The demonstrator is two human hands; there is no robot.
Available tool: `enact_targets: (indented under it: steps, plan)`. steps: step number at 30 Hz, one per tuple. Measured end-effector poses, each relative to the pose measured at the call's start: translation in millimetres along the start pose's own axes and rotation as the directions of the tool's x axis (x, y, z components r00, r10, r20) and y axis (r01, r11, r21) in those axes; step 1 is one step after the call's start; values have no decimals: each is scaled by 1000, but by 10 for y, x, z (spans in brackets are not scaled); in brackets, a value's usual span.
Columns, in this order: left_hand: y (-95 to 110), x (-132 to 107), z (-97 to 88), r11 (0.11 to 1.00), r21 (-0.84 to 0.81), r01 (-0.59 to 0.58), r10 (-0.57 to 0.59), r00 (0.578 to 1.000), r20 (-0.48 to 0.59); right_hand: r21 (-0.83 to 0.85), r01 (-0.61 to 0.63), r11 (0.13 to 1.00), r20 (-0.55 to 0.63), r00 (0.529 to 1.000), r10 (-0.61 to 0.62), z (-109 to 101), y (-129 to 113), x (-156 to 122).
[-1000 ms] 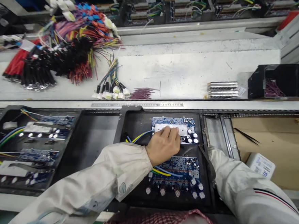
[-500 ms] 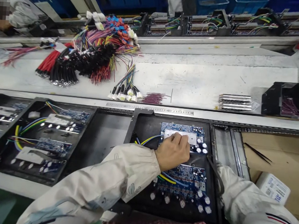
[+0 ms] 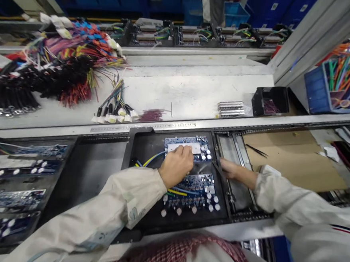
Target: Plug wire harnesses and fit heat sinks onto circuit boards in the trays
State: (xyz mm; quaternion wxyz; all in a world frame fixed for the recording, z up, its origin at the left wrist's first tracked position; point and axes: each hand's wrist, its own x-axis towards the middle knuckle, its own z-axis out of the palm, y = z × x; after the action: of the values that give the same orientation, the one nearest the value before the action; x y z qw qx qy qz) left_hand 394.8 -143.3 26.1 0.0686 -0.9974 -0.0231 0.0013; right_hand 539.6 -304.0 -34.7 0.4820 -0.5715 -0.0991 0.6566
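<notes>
In the head view my left hand (image 3: 177,165) is closed, knuckles up, over the pale flat plate (image 3: 195,148) on the upper blue circuit board (image 3: 186,140). Its fingertips point down and are hidden, so what they pinch does not show. Below the hand lies a second circuit board (image 3: 196,188) with round capacitors along its near side and yellow and blue wires. Both boards sit in a black tray (image 3: 150,145). My right hand (image 3: 228,168) is at the tray's right rim, its fingers mostly hidden behind a dark edge.
Wire bundles (image 3: 63,59) and white-plugged leads (image 3: 113,112) lie on the white shelf, with metal bars (image 3: 231,108) and a black bin (image 3: 271,101) farther right. Tweezers (image 3: 256,151) rest on cardboard (image 3: 295,159). Another loaded tray (image 3: 61,167) stands at left.
The view has swung to the right, so the scene sits farther left. My right hand now shows at the tray's rim. My left hand stays over the upper board's pale plate.
</notes>
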Motion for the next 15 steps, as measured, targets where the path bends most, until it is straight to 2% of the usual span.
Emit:
enact_targets:
  steps: [3, 4, 5, 6, 7, 8, 9, 10, 11, 12, 13, 14, 15]
  plan:
    - [-112, -23, -200, 997, -81, -1, 13, 989, 147, -88, -16, 996, -119, 993, 5, -295, -113, -352]
    - [-164, -69, -267, 992, -122, -12, 33, 985, 172, -240, 19, 971, -218, 973, -73, -414, -208, -475]
    - [-212, -141, -328, 985, -169, -28, 59, 981, 183, -442, 62, 895, -310, 925, -217, -529, -321, -590]
    - [-251, -238, -378, 974, -222, -49, 91, 979, 182, -635, 71, 769, -385, 834, -395, -628, -441, -691]
    - [-274, -353, -411, 959, -273, -73, 123, 977, 172, -774, 21, 633, -436, 707, -556, -694, -556, -776]
    - [-280, -480, -423, 945, -312, -96, 151, 976, 159, -852, -51, 522, -449, 585, -676, -713, -652, -842]
    - [-272, -607, -411, 935, -337, -106, 165, 975, 151, -892, -104, 439, -432, 483, -762, -675, -721, -888]
    - [-254, -724, -376, 933, -348, -97, 157, 976, 149, -920, -112, 376, -385, 437, -813, -575, -756, -913]
    - [-232, -823, -324, 931, -357, -76, 138, 979, 151, -950, -64, 306, -301, 457, -837, -416, -754, -919]
    - [-212, -900, -261, 928, -371, -42, 105, 983, 151, -974, 35, 226, -177, 510, -842, -207, -717, -904]
    - [-199, -954, -196, 919, -394, -3, 66, 987, 146, -977, 175, 119, 12, 607, -795, 33, -651, -871]
    - [-192, -987, -137, 903, -428, 33, 31, 990, 141, -956, 293, 9, 203, 684, -701, 285, -565, -822]
    - [-192, -1002, -89, 881, -468, 62, 3, 991, 136, -935, 347, -79, 324, 738, -591, 528, -469, -760]
